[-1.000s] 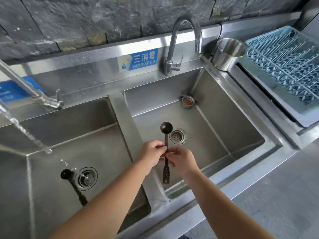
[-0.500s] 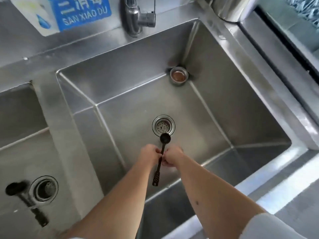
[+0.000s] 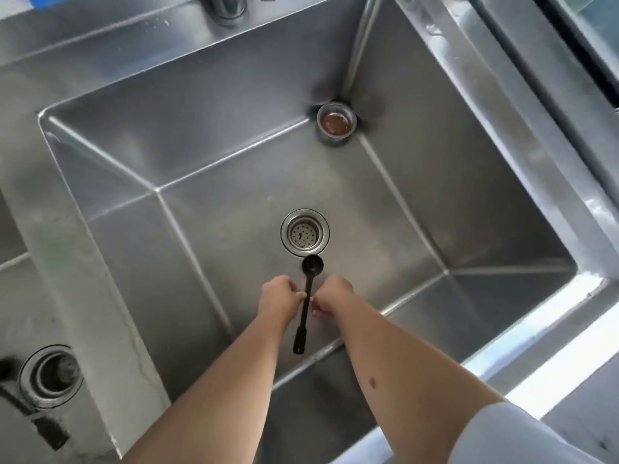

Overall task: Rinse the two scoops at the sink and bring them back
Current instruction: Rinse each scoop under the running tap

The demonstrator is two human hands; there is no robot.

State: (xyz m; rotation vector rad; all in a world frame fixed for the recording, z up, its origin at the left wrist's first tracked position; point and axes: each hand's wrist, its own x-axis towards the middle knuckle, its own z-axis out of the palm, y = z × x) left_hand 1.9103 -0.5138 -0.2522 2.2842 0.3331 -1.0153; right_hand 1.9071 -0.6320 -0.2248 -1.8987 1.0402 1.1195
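A black long-handled scoop (image 3: 307, 296) hangs low inside the right steel basin (image 3: 418, 182), its bowl just in front of the drain strainer (image 3: 304, 232). My left hand (image 3: 279, 298) and my right hand (image 3: 330, 296) both pinch its handle near the middle, one from each side. A second black scoop (image 3: 30, 413) lies on the floor of the left basin (image 3: 13, 296) by that basin's drain (image 3: 50, 376), partly cut off by the frame edge.
A small metal cup (image 3: 336, 121) with brown residue sits in the right basin's far corner. The tap base (image 3: 231, 5) rises behind the basin. A steel divider (image 3: 67, 262) separates the two basins. The steel counter rim (image 3: 552, 333) runs along the near right.
The view has closed in on the right basin and tilted down. Both hands have lowered the scoop deeper into the basin, staying just in front of the drain.
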